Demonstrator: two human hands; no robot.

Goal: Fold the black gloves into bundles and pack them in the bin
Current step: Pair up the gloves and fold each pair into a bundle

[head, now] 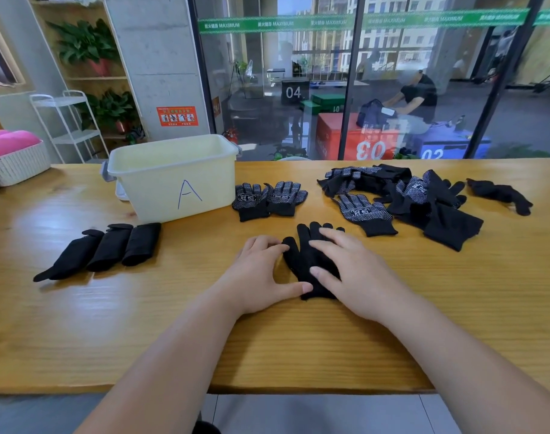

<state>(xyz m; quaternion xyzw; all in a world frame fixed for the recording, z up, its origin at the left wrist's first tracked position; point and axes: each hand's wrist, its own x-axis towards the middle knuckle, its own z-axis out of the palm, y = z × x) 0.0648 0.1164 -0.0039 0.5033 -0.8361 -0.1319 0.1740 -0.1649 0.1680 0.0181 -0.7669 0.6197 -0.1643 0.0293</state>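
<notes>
Honey-coloured wood runs the width of the bench (pixel 173 324). Nearest the person a black glove (pixel 298 258) lies flat on it, cuff toward the body and tips pointing away, so its long axis runs straight out from the person. Across it the right hand (pixel 345 270) rests flat, its fingers (pixel 330 236) straight and slightly apart, pressing rather than gripping. Just beside the glove's left edge the left hand (pixel 261 270) sits loosely open, thumb touching the cuff end. A fold or roll would probably start from that cuff, where the left thumb is closest. Further left, three folded bundles (pixel 110 249) lie side by side, still outside the cream bin (pixel 173 177) marked A just behind them. Right of the bin lies a flat pair of gloves (pixel 269 198), then a loose heap of gloves (pixel 408 202).
</notes>
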